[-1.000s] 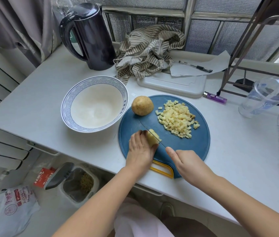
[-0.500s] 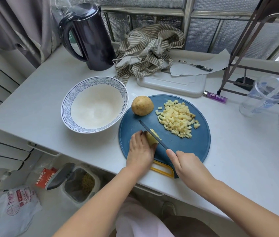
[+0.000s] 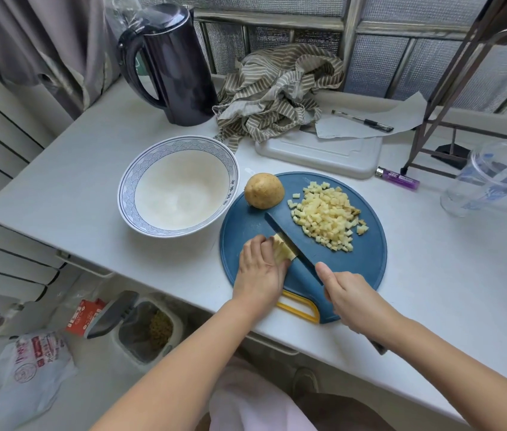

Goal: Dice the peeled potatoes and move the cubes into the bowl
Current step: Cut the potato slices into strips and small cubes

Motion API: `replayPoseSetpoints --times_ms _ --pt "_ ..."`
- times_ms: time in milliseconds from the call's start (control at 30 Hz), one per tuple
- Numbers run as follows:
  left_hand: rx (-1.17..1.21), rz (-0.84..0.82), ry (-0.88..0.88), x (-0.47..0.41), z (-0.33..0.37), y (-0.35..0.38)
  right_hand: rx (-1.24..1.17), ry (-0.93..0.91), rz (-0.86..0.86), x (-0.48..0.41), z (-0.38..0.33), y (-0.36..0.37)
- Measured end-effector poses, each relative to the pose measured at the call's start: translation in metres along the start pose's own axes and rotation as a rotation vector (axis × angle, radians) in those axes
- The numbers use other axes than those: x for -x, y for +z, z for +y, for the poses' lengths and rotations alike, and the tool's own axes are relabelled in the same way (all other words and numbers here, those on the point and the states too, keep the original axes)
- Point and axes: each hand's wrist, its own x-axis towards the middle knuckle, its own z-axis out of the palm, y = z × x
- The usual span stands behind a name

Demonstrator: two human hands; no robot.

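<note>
While the left grip (image 3: 260, 272) clamps the potato piece (image 3: 283, 252) and the right grip (image 3: 351, 298) holds the knife (image 3: 294, 245), the firm, likely slippery piece needs holding behind the blade.

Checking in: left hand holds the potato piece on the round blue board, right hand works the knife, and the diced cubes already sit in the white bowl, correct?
Not the cubes. The head view shows the pale diced potato cubes piled on the round blue cutting board; the white blue-patterned ceramic bowl holds none. The rest is right.
</note>
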Motion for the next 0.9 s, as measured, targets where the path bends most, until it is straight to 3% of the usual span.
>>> replayPoseSetpoints --times_ms 100,333,900 --pt "-0.015 0.000 -0.001 -0.001 0.000 0.000 -0.078 0.048 -0.063 -0.003 -0.002 -0.009" --pt "0.009 -0.102 -0.035 -0.001 0.001 -0.002 0.035 0.022 -0.044 -0.002 -0.004 -0.002" --pt "-0.015 -0.053 -0.003 0.000 -0.004 0.007 0.130 0.018 -0.035 -0.023 -0.009 0.008"
